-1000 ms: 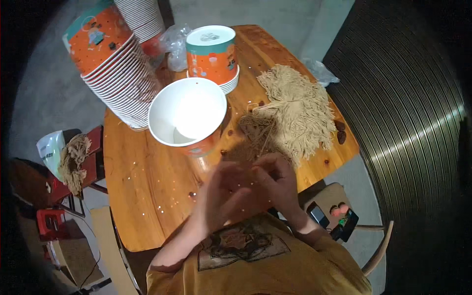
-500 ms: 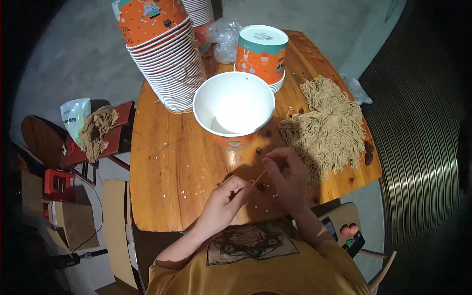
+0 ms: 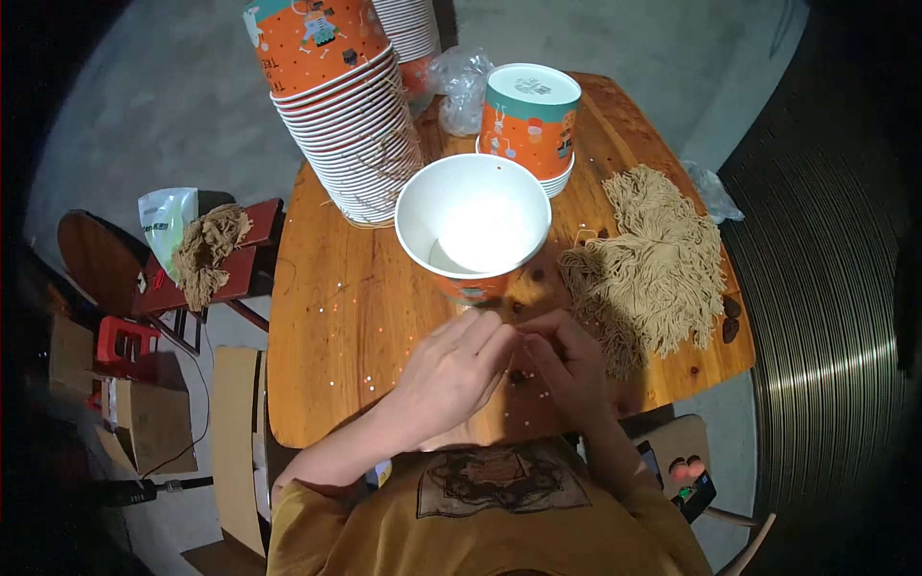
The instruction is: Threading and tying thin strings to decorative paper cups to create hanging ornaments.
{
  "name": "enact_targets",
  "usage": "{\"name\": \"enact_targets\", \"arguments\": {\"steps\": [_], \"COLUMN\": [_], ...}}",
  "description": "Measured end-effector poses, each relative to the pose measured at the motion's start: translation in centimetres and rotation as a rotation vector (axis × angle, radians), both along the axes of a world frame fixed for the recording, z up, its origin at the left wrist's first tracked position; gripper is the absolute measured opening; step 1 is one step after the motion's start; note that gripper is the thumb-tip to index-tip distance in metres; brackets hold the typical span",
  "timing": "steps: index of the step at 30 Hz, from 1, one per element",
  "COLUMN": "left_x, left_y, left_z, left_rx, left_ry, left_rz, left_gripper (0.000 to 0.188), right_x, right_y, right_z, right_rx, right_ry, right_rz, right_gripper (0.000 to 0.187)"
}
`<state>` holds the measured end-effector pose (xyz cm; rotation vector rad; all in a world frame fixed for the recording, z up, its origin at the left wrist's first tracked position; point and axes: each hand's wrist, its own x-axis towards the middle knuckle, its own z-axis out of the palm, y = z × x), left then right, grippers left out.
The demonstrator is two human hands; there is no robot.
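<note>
While left hand (image 3: 459, 367) sits beside right hand (image 3: 569, 370), near paper bucket (image 3: 442, 211), fingers curl on both; can't tell opening or whether anything's held.

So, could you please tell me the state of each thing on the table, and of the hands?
Front bucket: upright, mouth open
Tall stack: nested, upside down
Short stack: nested, upside down
Back stack: nested, partly hidden
Yarn: loose, heaped
Clear bag: crumpled
Table: dotted with small pale specks
Left hand: fingers curled, tips hidden
Right hand: fingers bent, grip unclear
</note>
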<state>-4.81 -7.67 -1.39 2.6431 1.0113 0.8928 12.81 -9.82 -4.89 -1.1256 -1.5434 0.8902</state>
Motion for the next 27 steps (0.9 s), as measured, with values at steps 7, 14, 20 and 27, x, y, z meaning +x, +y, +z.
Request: {"name": "enact_targets", "arguments": {"steps": [7, 14, 20, 27], "left_x": [1.9, -1.2, -5.7, 1.5], "left_y": [2.3, 3.3, 3.5, 5.9], "left_z": [0.5, 2.0, 1.9, 2.0], "left_rx": [0.322, 0.127, 0.237, 0.087], "left_ry": [0.025, 0.203, 0.283, -0.036], "left_rz": [0.119, 0.216, 0.391, 0.271], "left_gripper": [0.031, 0.048, 0.027, 0.031], "right_x": [0.5, 1.9, 2.2, 0.1], "right_y": [-0.3, 0.7, 2.4, 4.4], "right_z": [0.1, -0.8, -0.9, 0.5], "right_rx": [-0.141, -0.029, -0.031, 0.092], "right_ry": [0.112, 0.111, 0.134, -0.009], "right_rz": [-0.143, -0.231, -0.271, -0.277], "right_gripper": [0.005, 0.003, 0.011, 0.012]}}
